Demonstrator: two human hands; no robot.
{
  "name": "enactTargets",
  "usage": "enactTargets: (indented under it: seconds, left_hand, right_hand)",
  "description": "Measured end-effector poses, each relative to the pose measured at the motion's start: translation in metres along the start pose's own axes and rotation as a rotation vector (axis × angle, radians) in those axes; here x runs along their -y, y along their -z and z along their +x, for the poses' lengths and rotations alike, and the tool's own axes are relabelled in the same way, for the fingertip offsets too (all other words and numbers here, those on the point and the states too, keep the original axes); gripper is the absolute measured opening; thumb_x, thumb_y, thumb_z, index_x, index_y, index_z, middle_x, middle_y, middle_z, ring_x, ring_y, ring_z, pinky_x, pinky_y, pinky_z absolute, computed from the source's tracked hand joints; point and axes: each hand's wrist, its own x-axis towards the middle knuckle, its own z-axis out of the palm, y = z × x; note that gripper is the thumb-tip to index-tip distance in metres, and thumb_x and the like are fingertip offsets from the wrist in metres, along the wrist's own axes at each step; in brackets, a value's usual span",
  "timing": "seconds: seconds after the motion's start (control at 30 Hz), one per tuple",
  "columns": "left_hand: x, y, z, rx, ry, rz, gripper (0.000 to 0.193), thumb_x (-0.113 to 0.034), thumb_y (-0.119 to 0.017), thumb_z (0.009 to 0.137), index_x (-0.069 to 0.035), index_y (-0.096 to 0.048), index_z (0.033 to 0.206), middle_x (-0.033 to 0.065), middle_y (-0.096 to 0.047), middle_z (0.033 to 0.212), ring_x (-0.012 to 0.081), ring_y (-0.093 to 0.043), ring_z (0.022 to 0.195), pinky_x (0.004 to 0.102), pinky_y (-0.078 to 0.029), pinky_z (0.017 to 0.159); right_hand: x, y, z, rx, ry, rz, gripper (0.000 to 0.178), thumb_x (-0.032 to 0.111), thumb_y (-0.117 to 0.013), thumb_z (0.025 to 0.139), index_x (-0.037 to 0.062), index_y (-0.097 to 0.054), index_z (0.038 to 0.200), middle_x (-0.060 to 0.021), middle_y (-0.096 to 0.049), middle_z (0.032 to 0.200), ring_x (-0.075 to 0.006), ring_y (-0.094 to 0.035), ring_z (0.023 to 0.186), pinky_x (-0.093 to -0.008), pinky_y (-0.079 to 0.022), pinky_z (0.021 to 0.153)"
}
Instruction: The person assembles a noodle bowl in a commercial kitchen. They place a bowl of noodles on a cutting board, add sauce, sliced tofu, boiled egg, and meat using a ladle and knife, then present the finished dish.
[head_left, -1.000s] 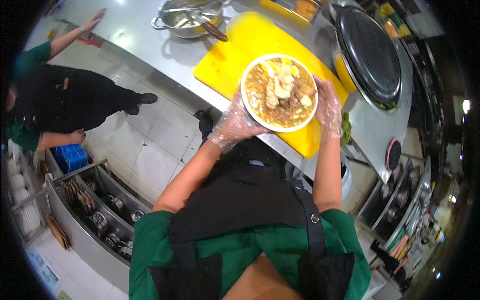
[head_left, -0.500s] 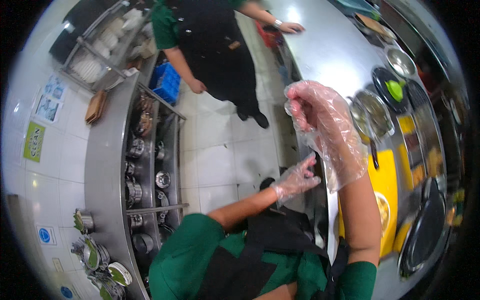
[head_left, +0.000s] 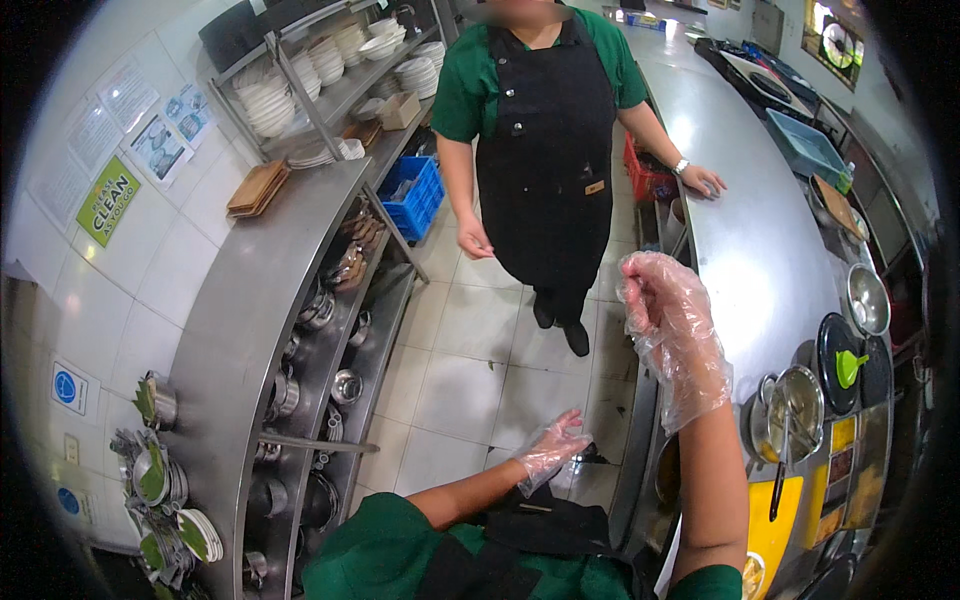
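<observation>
My right hand (head_left: pixel 672 335), in a clear plastic glove, is raised beside the steel counter with its fingers curled in. Nothing shows between the fingers. Lower and further left, my left hand (head_left: pixel 556 447) wears the same kind of glove. Its fingers are stretched out and loosely apart, and it holds nothing over the aisle. Nearest to my right forearm on the counter are a metal pan (head_left: pixel 806 405) with a dark-handled utensil across it and a yellow board (head_left: pixel 776 535). Behind the pan sits a black plate (head_left: pixel 832 345) with a bright green item (head_left: pixel 849 368) on it.
A co-worker in a black apron (head_left: pixel 550 150) stands ahead in the tiled aisle, one hand (head_left: pixel 703 181) resting on the steel counter (head_left: pixel 745 250). At left, a steel table (head_left: pixel 235 350) has pots on shelves beneath. A blue crate (head_left: pixel 412 200) and stacked white bowls (head_left: pixel 265 105) are farther back.
My view has tilted up, showing more of the co-worker and the far shelves. My left hand has moved away from my right forearm, down and to the left. The right hand stays raised and curled.
</observation>
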Motion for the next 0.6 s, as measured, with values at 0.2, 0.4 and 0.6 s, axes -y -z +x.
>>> enactTargets:
  seconds: [0.2, 0.4, 0.6]
  left_hand:
    - [-0.012, -0.014, 0.024, 0.070, -0.061, -0.004, 0.075, -0.018, -0.072, 0.089, -0.006, -0.030, 0.150, 0.0089, -0.049, 0.134, 0.0147, -0.058, 0.097, 0.0293, -0.052, 0.082]
    - [-0.032, -0.039, 0.015, 0.214, -0.001, 0.038, 0.074, -0.020, -0.070, 0.089, -0.012, -0.031, 0.151, 0.0105, -0.051, 0.136, 0.0141, -0.056, 0.097, 0.0304, -0.052, 0.082]
    - [-0.024, -0.076, 0.005, 0.325, -0.082, 0.051, 0.071, -0.021, -0.069, 0.090, -0.010, -0.032, 0.150, 0.0156, -0.048, 0.140, 0.0169, -0.057, 0.105, 0.0313, -0.050, 0.087]
  right_hand:
    - [0.000, -0.009, 0.005, 0.011, -0.018, -0.082, 0.019, 0.022, -0.059, 0.091, 0.0039, -0.061, 0.085, -0.0017, -0.054, 0.064, -0.0072, -0.043, 0.045, -0.0195, -0.032, 0.040]
    - [0.016, 0.009, -0.050, -0.147, 0.067, -0.193, 0.022, 0.028, -0.064, 0.090, 0.0066, -0.059, 0.084, 0.0001, -0.052, 0.063, -0.0064, -0.042, 0.046, -0.0205, -0.031, 0.042]
    - [0.027, 0.082, -0.166, -0.366, 0.193, -0.255, 0.022, 0.028, -0.066, 0.088, 0.0070, -0.057, 0.086, -0.0006, -0.055, 0.065, -0.0068, -0.047, 0.047, -0.0183, -0.036, 0.042]
